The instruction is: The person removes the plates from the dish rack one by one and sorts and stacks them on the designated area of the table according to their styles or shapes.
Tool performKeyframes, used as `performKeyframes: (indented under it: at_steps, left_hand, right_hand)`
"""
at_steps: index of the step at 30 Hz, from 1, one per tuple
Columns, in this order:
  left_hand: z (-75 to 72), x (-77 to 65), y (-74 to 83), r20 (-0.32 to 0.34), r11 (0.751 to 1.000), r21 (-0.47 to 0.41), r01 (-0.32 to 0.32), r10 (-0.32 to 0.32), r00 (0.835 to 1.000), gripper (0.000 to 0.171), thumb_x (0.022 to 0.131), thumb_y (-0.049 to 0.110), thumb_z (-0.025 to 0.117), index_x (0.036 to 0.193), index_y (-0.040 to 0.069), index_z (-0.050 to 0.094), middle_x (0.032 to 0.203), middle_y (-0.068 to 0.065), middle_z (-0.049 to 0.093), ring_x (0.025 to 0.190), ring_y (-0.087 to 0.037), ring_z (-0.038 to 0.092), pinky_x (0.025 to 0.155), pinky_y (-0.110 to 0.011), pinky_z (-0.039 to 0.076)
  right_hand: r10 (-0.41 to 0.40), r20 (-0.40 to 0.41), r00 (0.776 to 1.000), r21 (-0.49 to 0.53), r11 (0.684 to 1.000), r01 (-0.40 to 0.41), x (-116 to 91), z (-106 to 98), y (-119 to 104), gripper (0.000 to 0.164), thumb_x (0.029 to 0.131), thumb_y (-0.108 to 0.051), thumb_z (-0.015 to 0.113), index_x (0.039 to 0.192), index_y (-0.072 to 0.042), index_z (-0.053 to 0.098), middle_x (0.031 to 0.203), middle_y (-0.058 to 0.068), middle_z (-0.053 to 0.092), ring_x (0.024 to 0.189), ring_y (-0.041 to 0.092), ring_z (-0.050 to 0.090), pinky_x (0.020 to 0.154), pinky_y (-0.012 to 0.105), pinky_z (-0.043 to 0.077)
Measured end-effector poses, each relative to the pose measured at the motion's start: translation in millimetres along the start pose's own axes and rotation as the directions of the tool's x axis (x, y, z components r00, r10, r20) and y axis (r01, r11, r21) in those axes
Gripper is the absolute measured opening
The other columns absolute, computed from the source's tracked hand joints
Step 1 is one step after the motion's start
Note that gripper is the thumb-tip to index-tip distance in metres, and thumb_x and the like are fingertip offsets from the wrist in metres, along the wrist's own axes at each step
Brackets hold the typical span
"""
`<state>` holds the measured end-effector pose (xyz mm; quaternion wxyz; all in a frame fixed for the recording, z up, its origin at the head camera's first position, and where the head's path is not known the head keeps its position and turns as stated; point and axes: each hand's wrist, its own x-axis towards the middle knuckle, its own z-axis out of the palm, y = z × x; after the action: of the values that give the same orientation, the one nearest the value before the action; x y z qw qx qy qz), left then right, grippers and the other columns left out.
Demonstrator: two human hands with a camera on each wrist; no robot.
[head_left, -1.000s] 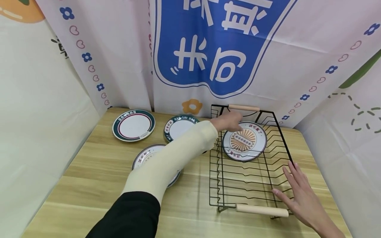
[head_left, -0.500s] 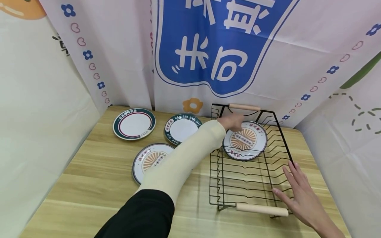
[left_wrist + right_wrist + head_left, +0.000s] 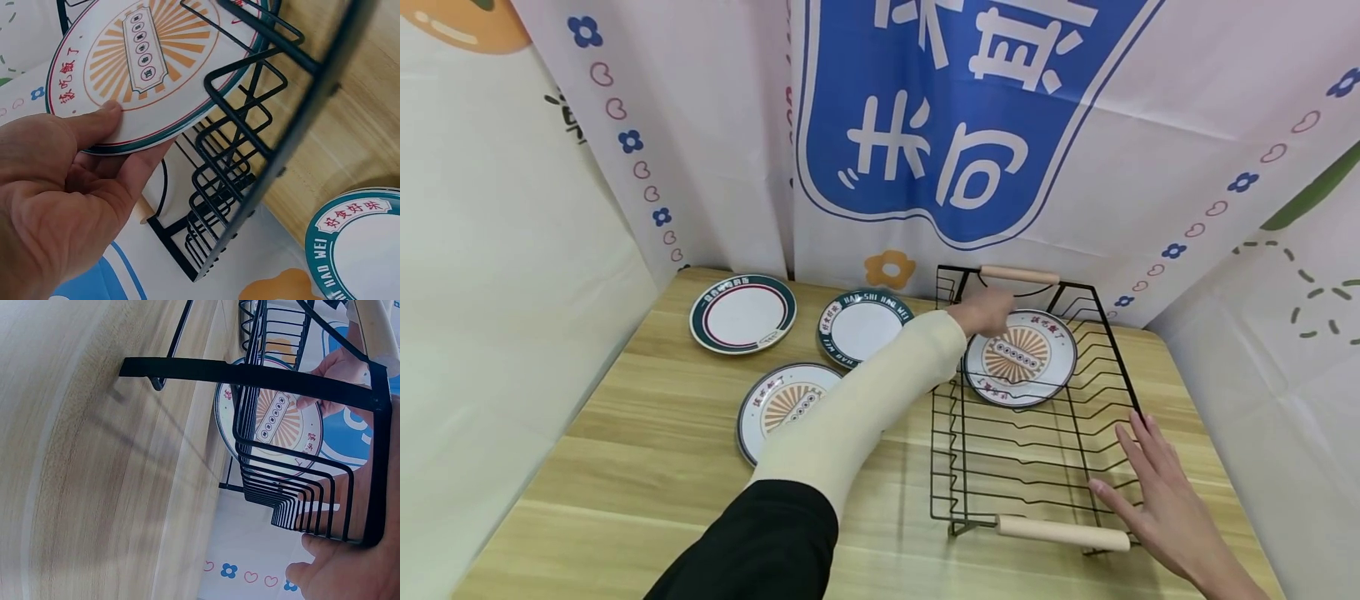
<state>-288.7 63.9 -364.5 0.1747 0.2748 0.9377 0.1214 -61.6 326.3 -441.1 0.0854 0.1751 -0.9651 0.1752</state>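
A white plate (image 3: 1018,358) with an orange sunburst centre stands tilted in the back of the black wire dish rack (image 3: 1121,358). My left hand (image 3: 987,312) reaches across and pinches its upper left edge. In the left wrist view, the thumb (image 3: 103,125) presses the plate's face and the fingers curl behind its green rim. The lower part of the plate sits among the rack's wires. My right hand (image 3: 1165,500) lies along the rack's right side, fingers extended; in the right wrist view that hand (image 3: 347,569) is beside the side wires.
Left of the rack on the wooden table (image 3: 625,467) lie two green-rimmed plates, one at far left (image 3: 742,314) and one nearer the rack (image 3: 861,329). A sunburst plate (image 3: 782,408) is partly covered by my left sleeve (image 3: 857,400). A printed curtain (image 3: 722,167) hangs behind.
My left forearm has shifted slightly right, uncovering more of the sunburst plate on the table. The left hand stays at the racked plate's edge; the right hand has kept its place.
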Motion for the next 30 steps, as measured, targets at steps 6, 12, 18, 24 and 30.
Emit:
performKeyframes:
  at_steps: [6,12,18,24,30]
  left_hand:
    - [2.3,-1.0,-6.0,-0.018,0.998,-0.023,-0.059,0.059,0.998,0.026,0.099,0.014,0.057,0.076,0.015,0.045,0.07,0.002,0.033,0.06,-0.009,0.032,0.056,-0.02,0.033]
    - [4.3,-7.4,-8.1,-0.06,0.994,-0.037,-0.101,0.098,0.993,0.022,0.098,0.011,0.057,0.077,0.013,0.051,0.07,0.002,0.037,0.058,-0.009,0.035,0.054,-0.019,0.035]
    - [3.5,-15.8,-7.4,-0.105,0.992,-0.089,-0.089,0.079,0.991,0.022,0.099,0.01,0.056,0.119,0.007,0.065,0.107,-0.003,0.065,0.066,-0.008,0.052,0.061,-0.018,0.045]
    - [3.1,-20.0,-9.4,-0.152,0.989,-0.125,-0.081,0.061,0.986,0.026,0.1,0.014,0.056,0.124,0.009,0.063,0.112,-0.001,0.066,0.072,-0.009,0.058,0.06,-0.018,0.047]
    - [-5.6,-28.6,-8.4,-0.253,0.975,-0.182,-0.13,0.082,0.964,0.033,0.097,0.006,0.057,0.13,0.013,0.06,0.104,-0.002,0.065,0.066,-0.011,0.058,0.055,-0.019,0.048]
  right_hand:
    - [-0.002,0.002,1.0,-0.001,1.0,0.002,0,0,0,0.084,0.089,-0.037,0.069,0.151,0.002,0.027,0.164,0.007,0.005,0.151,0.022,-0.005,0.118,0.027,-0.011]
    - [-0.008,-0.001,1.0,0.0,1.0,0.008,-1,-1,-1,0.084,0.089,-0.037,0.069,0.151,0.001,0.027,0.164,0.008,0.006,0.151,0.023,-0.005,0.118,0.027,-0.01]
    - [-0.011,-0.003,1.0,0.003,1.0,0.011,-1,-1,-1,0.084,0.089,-0.036,0.069,0.151,0.001,0.027,0.164,0.008,0.006,0.151,0.023,-0.005,0.118,0.028,-0.01]
    - [-0.013,-0.004,1.0,0.0,1.0,0.013,-1,-1,0,0.084,0.089,-0.036,0.069,0.151,0.002,0.027,0.164,0.011,0.007,0.151,0.022,-0.005,0.118,0.027,-0.011]
    - [-0.012,0.0,1.0,-0.003,1.0,0.012,0,-1,0,0.085,0.089,-0.037,0.069,0.151,0.002,0.026,0.164,0.008,0.005,0.151,0.022,-0.006,0.118,0.028,-0.011]
